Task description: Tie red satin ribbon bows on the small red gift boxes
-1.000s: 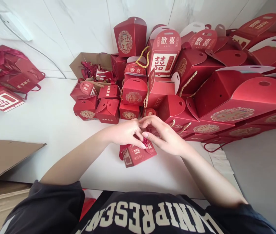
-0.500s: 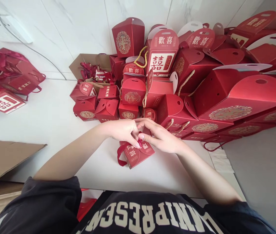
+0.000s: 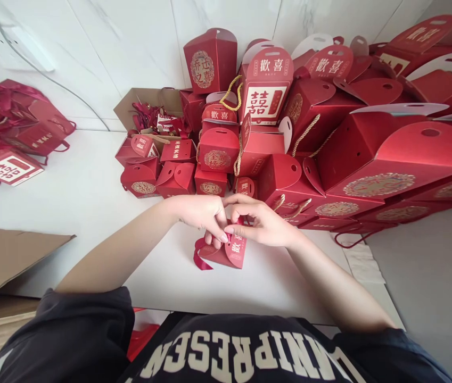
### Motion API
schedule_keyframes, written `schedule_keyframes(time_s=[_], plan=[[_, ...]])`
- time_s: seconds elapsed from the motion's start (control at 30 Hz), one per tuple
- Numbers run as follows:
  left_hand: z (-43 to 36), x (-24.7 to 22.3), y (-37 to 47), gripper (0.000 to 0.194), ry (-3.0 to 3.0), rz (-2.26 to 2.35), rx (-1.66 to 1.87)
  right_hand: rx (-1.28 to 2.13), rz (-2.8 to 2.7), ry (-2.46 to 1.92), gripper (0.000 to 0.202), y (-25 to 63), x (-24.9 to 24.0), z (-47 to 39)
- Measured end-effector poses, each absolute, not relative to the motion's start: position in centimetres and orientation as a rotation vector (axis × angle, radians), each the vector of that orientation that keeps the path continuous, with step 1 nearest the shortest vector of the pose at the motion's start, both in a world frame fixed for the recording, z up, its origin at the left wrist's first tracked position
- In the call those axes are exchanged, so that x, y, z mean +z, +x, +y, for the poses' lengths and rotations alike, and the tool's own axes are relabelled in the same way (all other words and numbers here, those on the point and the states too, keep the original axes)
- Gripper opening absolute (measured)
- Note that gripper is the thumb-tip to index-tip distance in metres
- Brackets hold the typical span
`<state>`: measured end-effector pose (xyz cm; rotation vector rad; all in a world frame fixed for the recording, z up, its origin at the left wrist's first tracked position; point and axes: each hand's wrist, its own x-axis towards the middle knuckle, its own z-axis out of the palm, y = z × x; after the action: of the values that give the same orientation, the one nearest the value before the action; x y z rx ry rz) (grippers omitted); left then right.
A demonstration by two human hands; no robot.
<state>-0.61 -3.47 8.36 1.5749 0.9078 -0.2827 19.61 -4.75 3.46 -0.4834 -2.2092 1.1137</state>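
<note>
A small red gift box point(image 3: 222, 257) with pale printed characters rests on the white tabletop in front of me. A dark red ribbon point(image 3: 200, 256) runs over its top, and one end curls down on the left side. My left hand point(image 3: 205, 215) is closed, thumb and fingers pinching the ribbon at the top of the box. Opposite it, my right hand point(image 3: 261, 222) also pinches the ribbon between thumb and forefinger, its wrist bent inward. My fingers partly cover the box top, so the exact shape of the ribbon there is hidden.
Red gift boxes point(image 3: 265, 101) are stacked along the wall and to the right. An open brown carton point(image 3: 130, 106) holds ribbons at the back. More ribboned boxes point(image 3: 8, 167) stand at left, near a cable point(image 3: 50, 74). Cardboard point(image 3: 14, 258) juts in at lower left.
The small gift box has turned a little on the table. My hands have shifted slightly at the ribbon, and its loose left end now lies flatter.
</note>
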Motion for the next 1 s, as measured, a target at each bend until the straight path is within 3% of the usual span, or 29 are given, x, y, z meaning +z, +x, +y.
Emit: schedule_keyframes(time_s=[0.23,0.37,0.63,0.8,1.0], plan=[[-1.6,6.3,-1.5,0.024,1.478,0.842,-0.310,0.779,-2.331,-0.513,0.020,21.4,3.8,-7.2],[-1.5,5.5,-1.6,0.020,1.426,0.809,-0.227,0.389,-2.500,-0.470,0.010,21.6,3.3,-9.5],[-4.1,6.0,-1.4,0.022,1.234,1.011,-0.071,-0.083,-2.518,-0.352,0.012,21.0,2.5,-11.5],[-5.3,6.6,-0.9,0.020,1.325,1.219,0.019,-0.136,-2.529,-0.319,0.010,20.8,2.2,-11.7],[-5.8,5.8,-0.7,0.019,1.535,1.122,0.094,-0.011,-2.532,-0.337,0.013,21.2,1.7,-11.6]])
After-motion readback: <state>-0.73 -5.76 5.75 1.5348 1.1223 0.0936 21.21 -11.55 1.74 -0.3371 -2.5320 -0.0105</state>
